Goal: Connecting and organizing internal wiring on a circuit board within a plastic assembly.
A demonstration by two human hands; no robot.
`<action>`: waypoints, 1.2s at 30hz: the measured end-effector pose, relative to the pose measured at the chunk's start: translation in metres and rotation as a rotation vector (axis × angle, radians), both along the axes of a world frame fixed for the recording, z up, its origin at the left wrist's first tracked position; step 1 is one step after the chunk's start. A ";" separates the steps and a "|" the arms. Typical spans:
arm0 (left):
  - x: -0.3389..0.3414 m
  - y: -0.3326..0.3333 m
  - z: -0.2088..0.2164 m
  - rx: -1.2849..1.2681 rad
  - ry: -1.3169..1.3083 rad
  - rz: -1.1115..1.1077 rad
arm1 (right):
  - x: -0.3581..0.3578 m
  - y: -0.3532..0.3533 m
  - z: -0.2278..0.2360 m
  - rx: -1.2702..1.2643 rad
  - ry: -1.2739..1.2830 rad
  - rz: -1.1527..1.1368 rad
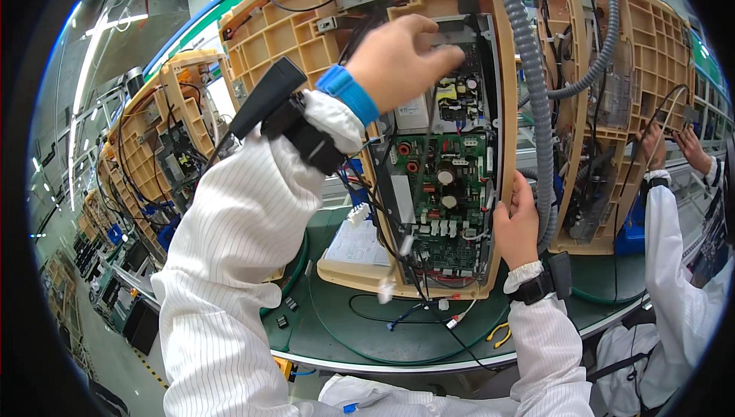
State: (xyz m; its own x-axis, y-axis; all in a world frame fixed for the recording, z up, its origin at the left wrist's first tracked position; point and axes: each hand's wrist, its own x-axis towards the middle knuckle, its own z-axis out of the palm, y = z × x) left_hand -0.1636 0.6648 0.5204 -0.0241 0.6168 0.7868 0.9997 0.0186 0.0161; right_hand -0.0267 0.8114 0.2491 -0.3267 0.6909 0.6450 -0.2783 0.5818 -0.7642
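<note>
In front of me stands a beige ribbed plastic housing with an open bay of electronics. My left hand is over the upper part of the bay, its fingers bent and closed round a thin dark cable that hangs below them; the grip itself is partly hidden. Below it sit a power supply board and a larger green circuit board. My right hand grips the housing's right edge, beside the green board. Blurred white connectors dangle on dark wires at the lower left of the bay.
A thick grey corrugated hose runs down close by my right hand. Yellow-handled pliers and loose cables lie on the green bench. More beige housings stand on both sides. A co-worker's hands work at the right one.
</note>
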 end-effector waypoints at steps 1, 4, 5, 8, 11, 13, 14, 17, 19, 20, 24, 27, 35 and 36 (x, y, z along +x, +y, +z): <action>0.015 -0.002 -0.007 -0.037 -0.048 0.096 | 0.000 0.005 -0.002 0.004 -0.001 -0.002; 0.011 -0.003 -0.017 -0.180 -0.095 0.145 | 0.001 0.002 0.003 -0.051 -0.050 -0.037; 0.005 -0.001 -0.021 -0.213 -0.137 0.129 | 0.000 0.001 0.004 -0.043 -0.049 -0.033; -0.014 0.008 -0.034 -0.173 -0.219 0.087 | -0.003 0.002 0.003 -0.013 -0.106 -0.094; -0.021 0.014 -0.038 -0.118 -0.289 0.069 | -0.005 0.002 0.003 -0.032 -0.116 -0.085; -0.022 0.015 -0.041 -0.117 -0.395 0.013 | -0.003 -0.002 0.007 -0.058 -0.064 -0.040; -0.011 0.012 -0.041 -0.136 -0.673 -0.157 | -0.003 0.000 0.004 -0.057 -0.078 -0.054; 0.009 -0.001 -0.041 -0.161 -0.958 -0.395 | 0.000 -0.002 0.006 -0.040 -0.080 -0.022; 0.005 -0.001 -0.049 -0.138 -0.985 -0.498 | -0.004 -0.006 0.005 0.000 -0.040 -0.005; 0.002 0.000 -0.050 -0.172 -0.974 -0.517 | -0.003 -0.005 0.005 -0.009 -0.032 -0.005; -0.007 0.010 -0.071 -0.142 -0.978 -0.652 | -0.007 -0.004 0.002 0.011 -0.015 -0.014; -0.009 0.016 -0.079 -0.111 -0.972 -0.696 | -0.012 -0.004 -0.002 0.032 -0.043 -0.074; -0.012 0.003 -0.104 -0.109 -1.142 -0.984 | -0.032 -0.009 -0.006 0.150 -0.048 -0.271; -0.015 0.002 -0.109 -0.114 -1.128 -0.992 | -0.034 -0.005 -0.009 0.188 -0.012 -0.292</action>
State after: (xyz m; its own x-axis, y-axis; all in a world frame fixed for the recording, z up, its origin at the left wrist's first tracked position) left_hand -0.1782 0.6669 0.4114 -0.1151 0.8000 0.5888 0.0722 -0.5845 0.8082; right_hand -0.0610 0.8061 0.2401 -0.1412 0.6261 0.7669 -0.0707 0.7663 -0.6386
